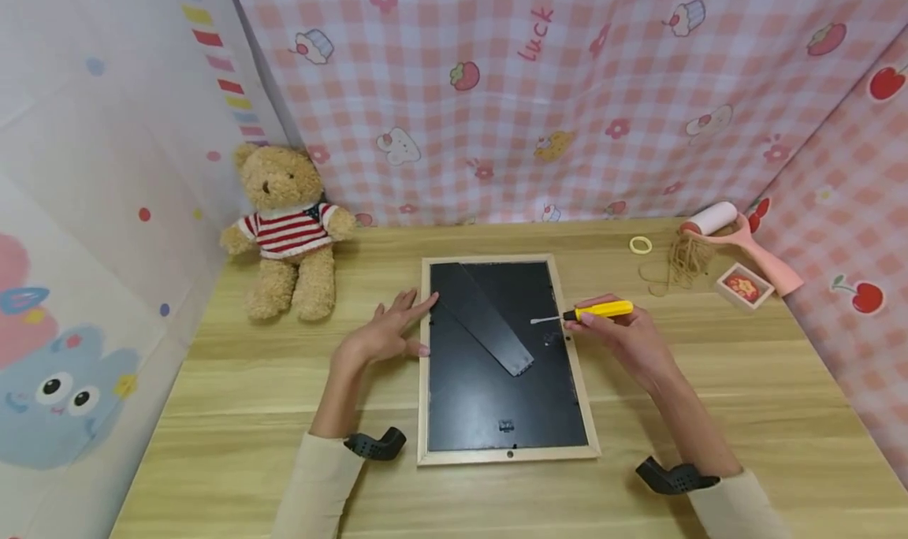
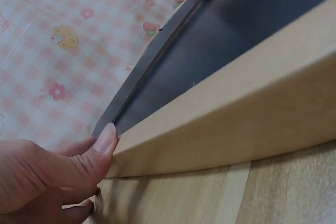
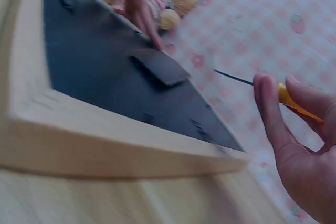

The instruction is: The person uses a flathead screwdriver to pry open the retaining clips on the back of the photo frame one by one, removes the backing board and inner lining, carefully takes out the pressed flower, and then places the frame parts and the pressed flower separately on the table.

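Note:
A picture frame [image 1: 507,454] lies face down, its black backing board [image 1: 468,413] and easel leg [image 1: 485,318] showing. The leg slants across the upper part of the board. At the frame's left side, my left hand [image 1: 383,330] touches the wooden edge with fairly straight fingers; its thumb [image 2: 106,140] rests against the wood in the left wrist view. My right hand [image 1: 627,338] holds a flat-tipped screwdriver [image 1: 603,309] by its yellow handle. The metal tip points left over the board's right part, and in the right wrist view it is raised clear of the frame.
A teddy bear [image 1: 291,228] in a striped shirt sits at the back left. Back right lie a yellow ring [image 1: 640,245], tangled twine [image 1: 688,259], a pink-handled lint roller [image 1: 766,263] and a small box [image 1: 745,286]. Patterned cloth [image 1: 489,129] hangs behind the table.

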Tool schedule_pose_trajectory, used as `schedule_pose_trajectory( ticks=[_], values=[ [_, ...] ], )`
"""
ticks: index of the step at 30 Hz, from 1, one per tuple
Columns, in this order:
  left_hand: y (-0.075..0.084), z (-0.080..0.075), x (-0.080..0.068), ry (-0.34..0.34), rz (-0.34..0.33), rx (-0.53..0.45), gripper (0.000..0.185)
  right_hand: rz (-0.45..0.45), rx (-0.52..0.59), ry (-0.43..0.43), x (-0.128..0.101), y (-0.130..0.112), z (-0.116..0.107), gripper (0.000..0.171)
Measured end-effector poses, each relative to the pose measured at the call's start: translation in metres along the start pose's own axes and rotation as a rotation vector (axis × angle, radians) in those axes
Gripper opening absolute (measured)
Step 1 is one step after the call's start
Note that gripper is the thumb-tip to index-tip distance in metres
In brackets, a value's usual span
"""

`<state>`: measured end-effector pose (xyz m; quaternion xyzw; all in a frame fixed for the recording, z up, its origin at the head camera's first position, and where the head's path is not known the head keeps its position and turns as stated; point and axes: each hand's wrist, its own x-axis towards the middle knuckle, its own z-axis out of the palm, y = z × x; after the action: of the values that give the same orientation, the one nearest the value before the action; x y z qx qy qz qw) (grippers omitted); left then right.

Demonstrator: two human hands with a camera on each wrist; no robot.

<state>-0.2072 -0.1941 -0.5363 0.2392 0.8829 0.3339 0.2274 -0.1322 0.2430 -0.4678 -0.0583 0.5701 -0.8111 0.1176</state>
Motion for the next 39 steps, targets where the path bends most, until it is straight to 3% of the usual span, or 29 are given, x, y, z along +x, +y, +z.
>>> schedule_pose_trajectory(
  ticks=[5, 9, 12, 17, 39],
  values=[
    [0.0, -0.001, -0.003, -0.001, 0.004, 0.016, 0.105, 0.014, -0.009, 0.022, 0.009, 0.016, 0.023, 0.021],
    [-0.001, -0.002, -0.005, -0.007, 0.01, 0.025, 0.104, 0.053, -0.072, 0.029, 0.02, 0.027, 0.043, 0.032],
    [-0.002, -0.004, -0.009, -0.016, 0.021, 0.032, 0.105, 0.094, -0.128, -0.006, 0.029, 0.032, 0.059, 0.042],
    [-0.002, -0.005, -0.01, -0.028, 0.041, 0.061, 0.107, 0.128, -0.173, -0.067, 0.043, 0.039, 0.077, 0.044],
    [0.005, -0.005, -0.01, -0.025, -0.003, 0.095, 0.107, 0.1, -0.343, -0.105, 0.068, 0.056, 0.11, 0.038]
  ],
)
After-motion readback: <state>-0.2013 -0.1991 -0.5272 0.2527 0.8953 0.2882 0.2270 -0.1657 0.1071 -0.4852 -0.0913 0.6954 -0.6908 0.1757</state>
